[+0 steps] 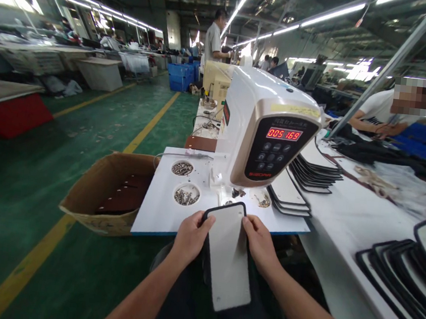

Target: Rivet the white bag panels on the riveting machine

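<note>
A flat white panel (228,257) with a black edge band is held between my two hands, its far end just under the head of a white riveting machine (273,130). My left hand (193,231) grips the panel's upper left edge, thumb on top. On the upper right edge, my right hand (260,238) pinches it the same way. Small marks like rivets or holes show near the panel's corners. The machine's display is lit red. What lies directly beneath the machine head is partly hidden by the panel.
Cups of small metal parts (186,195) are set in the white worktop (158,209). A cardboard box (79,199) holding brown pieces stands left. Stacked panels (317,165) lie right of the machine, and more black-edged panels (394,280) lie nearer. Another person (377,113) leans over at right.
</note>
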Action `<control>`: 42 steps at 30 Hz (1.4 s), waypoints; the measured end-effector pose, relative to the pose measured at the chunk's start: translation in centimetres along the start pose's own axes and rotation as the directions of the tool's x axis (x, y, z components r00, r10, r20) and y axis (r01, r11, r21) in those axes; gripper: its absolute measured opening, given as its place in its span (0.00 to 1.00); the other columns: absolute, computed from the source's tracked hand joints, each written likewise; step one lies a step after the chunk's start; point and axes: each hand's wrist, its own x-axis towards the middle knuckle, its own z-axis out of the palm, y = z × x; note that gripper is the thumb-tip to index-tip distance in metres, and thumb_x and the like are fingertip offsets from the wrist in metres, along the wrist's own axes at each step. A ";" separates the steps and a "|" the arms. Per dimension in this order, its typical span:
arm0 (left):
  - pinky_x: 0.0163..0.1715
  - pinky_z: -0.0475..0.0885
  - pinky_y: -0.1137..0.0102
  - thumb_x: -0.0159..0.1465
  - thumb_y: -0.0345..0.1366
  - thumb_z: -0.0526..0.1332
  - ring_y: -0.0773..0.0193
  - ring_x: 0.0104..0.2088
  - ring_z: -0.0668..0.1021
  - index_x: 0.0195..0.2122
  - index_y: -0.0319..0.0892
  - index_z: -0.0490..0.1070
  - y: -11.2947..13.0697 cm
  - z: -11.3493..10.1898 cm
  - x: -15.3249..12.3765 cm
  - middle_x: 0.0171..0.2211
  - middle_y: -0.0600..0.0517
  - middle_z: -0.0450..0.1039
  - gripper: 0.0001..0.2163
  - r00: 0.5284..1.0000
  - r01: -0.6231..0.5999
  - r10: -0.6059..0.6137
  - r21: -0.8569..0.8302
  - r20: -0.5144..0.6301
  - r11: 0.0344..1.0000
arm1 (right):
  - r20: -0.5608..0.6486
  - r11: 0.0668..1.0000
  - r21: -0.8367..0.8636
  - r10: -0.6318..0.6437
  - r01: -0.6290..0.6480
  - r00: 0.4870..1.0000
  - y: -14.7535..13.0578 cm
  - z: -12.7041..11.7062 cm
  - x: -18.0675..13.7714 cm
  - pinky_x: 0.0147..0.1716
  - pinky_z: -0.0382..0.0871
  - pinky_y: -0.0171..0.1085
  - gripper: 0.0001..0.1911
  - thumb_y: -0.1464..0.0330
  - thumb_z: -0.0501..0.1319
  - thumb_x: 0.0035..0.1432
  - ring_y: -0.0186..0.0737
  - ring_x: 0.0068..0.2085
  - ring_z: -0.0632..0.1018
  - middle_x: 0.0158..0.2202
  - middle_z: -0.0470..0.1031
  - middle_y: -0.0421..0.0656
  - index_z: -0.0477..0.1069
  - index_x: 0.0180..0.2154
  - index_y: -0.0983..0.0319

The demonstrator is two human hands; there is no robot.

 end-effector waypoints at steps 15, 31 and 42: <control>0.31 0.58 0.70 0.66 0.49 0.49 0.66 0.29 0.69 0.26 0.43 0.63 1.4 2.4 2.5 0.24 0.56 0.66 0.18 0.972 -0.192 0.169 0.135 0.162 0.972 | 0.167 0.917 -0.304 -0.214 0.257 0.962 -2.2 -0.7 2.6 0.36 0.63 0.36 0.19 0.53 0.52 0.65 0.41 0.36 0.75 0.32 0.77 0.40 0.73 0.36 0.58; 0.28 0.55 0.69 0.65 0.50 0.47 0.65 0.28 0.67 0.21 0.43 0.63 0.4 3.5 7.7 0.23 0.54 0.66 0.21 0.995 -0.094 0.080 0.242 0.065 0.966 | 0.083 0.923 -0.364 -0.099 0.123 0.992 -1.6 1.2 8.2 0.28 0.55 0.34 0.17 0.61 0.54 0.59 0.36 0.29 0.70 0.25 0.74 0.42 0.70 0.22 0.62; 0.30 0.59 0.70 0.64 0.49 0.51 0.64 0.29 0.71 0.25 0.43 0.65 1.1 0.2 3.9 0.24 0.55 0.69 0.18 0.977 -0.165 0.119 0.279 0.174 0.946 | -0.034 0.985 -0.156 -0.082 0.076 0.996 -1.4 0.4 5.8 0.30 0.58 0.34 0.23 0.53 0.52 0.62 0.36 0.30 0.70 0.23 0.71 0.39 0.66 0.22 0.61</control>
